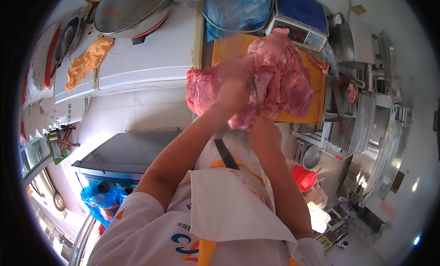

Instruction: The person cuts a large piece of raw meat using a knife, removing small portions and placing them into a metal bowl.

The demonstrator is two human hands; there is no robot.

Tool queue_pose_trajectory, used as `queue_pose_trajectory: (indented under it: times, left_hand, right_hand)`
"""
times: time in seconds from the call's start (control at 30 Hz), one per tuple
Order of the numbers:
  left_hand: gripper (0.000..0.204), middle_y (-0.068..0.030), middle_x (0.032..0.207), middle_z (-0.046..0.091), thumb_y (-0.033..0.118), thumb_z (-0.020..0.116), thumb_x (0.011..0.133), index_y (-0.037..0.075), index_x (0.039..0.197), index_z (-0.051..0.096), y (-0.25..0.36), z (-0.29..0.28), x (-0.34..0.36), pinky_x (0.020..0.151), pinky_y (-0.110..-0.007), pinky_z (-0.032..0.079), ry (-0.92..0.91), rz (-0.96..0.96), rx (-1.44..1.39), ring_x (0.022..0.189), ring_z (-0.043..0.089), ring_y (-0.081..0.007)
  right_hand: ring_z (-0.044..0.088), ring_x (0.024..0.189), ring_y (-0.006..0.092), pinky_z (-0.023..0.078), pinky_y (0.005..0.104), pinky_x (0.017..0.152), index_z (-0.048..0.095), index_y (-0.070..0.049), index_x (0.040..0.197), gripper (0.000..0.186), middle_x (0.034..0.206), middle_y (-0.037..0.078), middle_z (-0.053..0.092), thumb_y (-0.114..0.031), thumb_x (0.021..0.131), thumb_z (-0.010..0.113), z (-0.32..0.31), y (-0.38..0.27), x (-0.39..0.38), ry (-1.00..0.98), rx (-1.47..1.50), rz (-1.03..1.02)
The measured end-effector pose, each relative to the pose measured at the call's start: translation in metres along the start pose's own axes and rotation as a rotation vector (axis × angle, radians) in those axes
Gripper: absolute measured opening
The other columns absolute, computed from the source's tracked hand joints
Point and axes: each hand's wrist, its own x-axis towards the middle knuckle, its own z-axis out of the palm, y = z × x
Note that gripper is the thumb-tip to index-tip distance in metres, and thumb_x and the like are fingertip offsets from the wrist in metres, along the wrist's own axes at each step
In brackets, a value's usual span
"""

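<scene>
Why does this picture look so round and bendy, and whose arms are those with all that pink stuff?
The picture comes from a small wide-eyed camera worn on a person's head, looking down. That lens bends straight edges, so everything curves near the rim. The two arms rising from the bottom belong to that person, who wears a white apron.

The pink stuff is a big slab of raw meat lying on an orange cutting board. The left hand grips and lifts part of the meat. The right hand holds a knife, its blade pushed into the meat.

Behind the board sit a weighing scale and a blue plastic bag. To the left there's a large metal pot lid.
</scene>
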Motion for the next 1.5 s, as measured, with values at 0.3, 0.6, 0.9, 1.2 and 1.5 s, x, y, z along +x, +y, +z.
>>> queue_pose_trajectory:
  times: [0.3, 0.6, 0.9, 1.2, 1.5]
  left_hand:
    - [0.036, -0.0314, 0.091, 0.071, 0.013, 0.062, 0.091, 0.007, 0.126, 0.059, -0.025, 0.005, -0.005, 0.080, -0.064, 0.054, -0.091, -0.067, 0.057, 0.088, 0.069, -0.0530]
    - [0.038, -0.0314, 0.098, 0.072, 0.012, 0.064, 0.089, 0.006, 0.126, 0.063, -0.021, -0.003, 0.000, 0.084, -0.060, 0.056, -0.139, -0.095, 0.042, 0.094, 0.070, -0.0510]
    - [0.039, -0.0293, 0.097, 0.073, 0.011, 0.066, 0.088, 0.006, 0.126, 0.063, -0.017, 0.004, 0.000, 0.083, -0.059, 0.057, -0.141, -0.078, 0.043, 0.093, 0.071, -0.0490]
    - [0.038, -0.0247, 0.092, 0.072, 0.015, 0.068, 0.089, 0.007, 0.126, 0.065, -0.024, -0.002, -0.002, 0.078, -0.057, 0.056, -0.104, -0.030, 0.191, 0.087, 0.071, -0.0471]
    - [0.055, -0.0099, 0.082, 0.069, 0.010, 0.077, 0.088, 0.007, 0.141, 0.062, -0.034, -0.003, -0.001, 0.069, -0.042, 0.055, -0.085, -0.013, 0.123, 0.072, 0.068, -0.0270]
  right_hand:
    - [0.074, 0.097, 0.0488, 0.059, 0.0563, 0.087, 0.043, 0.005, 0.129, 0.034, 0.105, 0.030, 0.074, -0.019, 0.105, 0.051, 0.010, -0.011, -0.026, 0.008, -0.229, -0.034]
    - [0.072, 0.097, 0.0513, 0.057, 0.0598, 0.087, 0.044, 0.003, 0.123, 0.029, 0.101, 0.032, 0.073, -0.021, 0.108, 0.050, 0.016, -0.012, -0.047, -0.091, -0.005, 0.275]
    - [0.073, 0.092, 0.0507, 0.059, 0.0578, 0.080, 0.046, 0.003, 0.116, 0.031, 0.095, 0.033, 0.073, -0.028, 0.111, 0.046, 0.018, -0.006, -0.017, 0.028, -0.029, 0.114]
    - [0.074, 0.089, 0.0467, 0.059, 0.0570, 0.078, 0.050, 0.002, 0.123, 0.031, 0.099, 0.027, 0.074, -0.026, 0.109, 0.050, 0.012, 0.000, -0.042, 0.125, 0.158, -0.011]
    - [0.077, 0.090, 0.0412, 0.063, 0.0505, 0.074, 0.053, 0.005, 0.127, 0.031, 0.100, 0.024, 0.076, -0.013, 0.101, 0.051, 0.039, 0.056, -0.054, -0.071, 0.285, 0.099]
